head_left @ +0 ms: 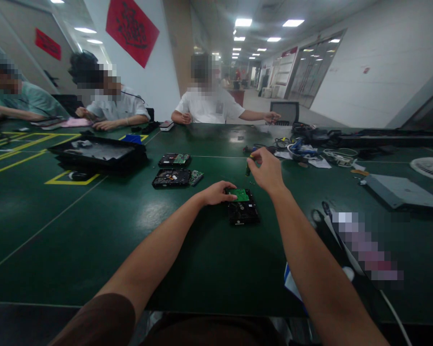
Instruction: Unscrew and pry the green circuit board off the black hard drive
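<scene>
The person's 2 hands work above a green table (pixel 159 269): the left hand (pixel 218 193) lies against a black hard drive (pixel 243 212), its thumb on the drive's green circuit board (pixel 241 194), though whether the fingers grip the drive cannot be told; the right hand (pixel 269 168) pinches a slim tool (pixel 248 169) between thumb and fingers, its lower end apart from the drive. The drive lies flat on the table, between the forearms. To the right rests a flat grey case (pixel 406 190). Beyond the left hand lie 2 more drives, the nearer drive (pixel 170 178) with a loose board (pixel 196 178) just beside it, the farther drive (pixel 174 160) behind. A black tray (pixel 97 153) stands to their left; tangled cables (pixel 341 156) lie farther right. Across the table sit 3 people, the middle person (pixel 110 103) in white.
</scene>
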A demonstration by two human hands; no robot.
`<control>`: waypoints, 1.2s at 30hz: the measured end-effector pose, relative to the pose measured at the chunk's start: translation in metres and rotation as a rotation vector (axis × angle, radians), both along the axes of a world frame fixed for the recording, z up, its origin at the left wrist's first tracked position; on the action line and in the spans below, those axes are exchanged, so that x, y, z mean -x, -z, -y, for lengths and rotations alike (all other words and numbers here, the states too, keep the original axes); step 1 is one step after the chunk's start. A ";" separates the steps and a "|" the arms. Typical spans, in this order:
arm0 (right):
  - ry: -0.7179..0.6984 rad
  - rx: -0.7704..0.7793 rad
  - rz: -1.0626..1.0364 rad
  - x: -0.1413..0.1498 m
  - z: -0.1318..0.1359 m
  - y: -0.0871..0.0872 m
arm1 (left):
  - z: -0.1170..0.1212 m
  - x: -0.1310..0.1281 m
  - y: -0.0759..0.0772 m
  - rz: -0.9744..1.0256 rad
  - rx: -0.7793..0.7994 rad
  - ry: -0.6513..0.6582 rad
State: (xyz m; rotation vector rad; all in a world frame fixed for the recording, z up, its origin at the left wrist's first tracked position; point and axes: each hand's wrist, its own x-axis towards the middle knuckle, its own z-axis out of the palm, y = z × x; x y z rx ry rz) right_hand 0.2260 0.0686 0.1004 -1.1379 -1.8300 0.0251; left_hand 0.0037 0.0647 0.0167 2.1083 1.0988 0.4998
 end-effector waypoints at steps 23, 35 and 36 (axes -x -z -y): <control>0.026 -0.033 -0.002 -0.001 -0.005 0.003 | -0.001 0.000 0.000 0.004 0.012 -0.004; -0.016 0.013 -0.008 -0.001 -0.002 0.001 | -0.002 0.001 0.002 0.024 -0.003 0.012; -0.030 0.000 0.006 -0.001 -0.002 0.001 | -0.002 0.001 0.003 0.024 -0.002 0.009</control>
